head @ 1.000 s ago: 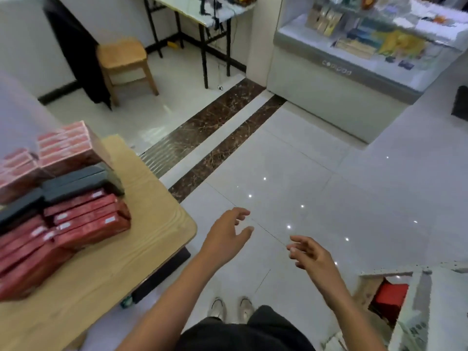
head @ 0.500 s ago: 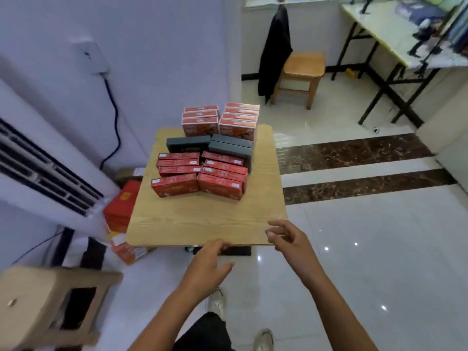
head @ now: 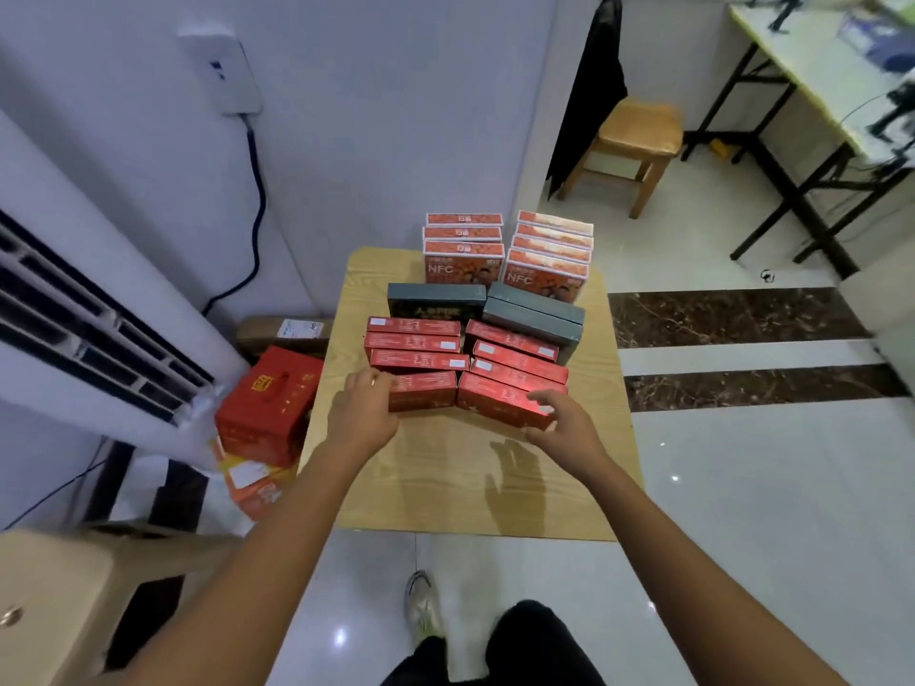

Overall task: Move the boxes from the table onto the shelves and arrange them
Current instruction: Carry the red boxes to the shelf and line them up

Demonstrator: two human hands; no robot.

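A small wooden table (head: pixel 445 487) carries rows of boxes. At the front lie two rows of flat red boxes, with the front-left red box (head: pixel 423 392) and the front-right red box (head: pixel 495 401) nearest me. Behind them are dark grey boxes (head: pixel 534 314) and upright orange NFC boxes (head: pixel 463 250). My left hand (head: pixel 364 415) is pressed on the left end of the front-left red box. My right hand (head: pixel 564 423) curls over the right end of the front-right red box, thumb on top. Both boxes rest on the table. No shelves are in view.
A white floor air conditioner (head: pixel 99 329) stands at the left, with red cartons (head: pixel 267 403) on the floor beside the table. A cardboard box (head: pixel 49 611) is at the bottom left. A wooden stool (head: pixel 638 136) and a folding table (head: pixel 817 91) stand at the back right.
My view swung from the shop floor to the table. Both hands went from hanging open in the air, past the table's near edge, onto the outer ends of the front red boxes.
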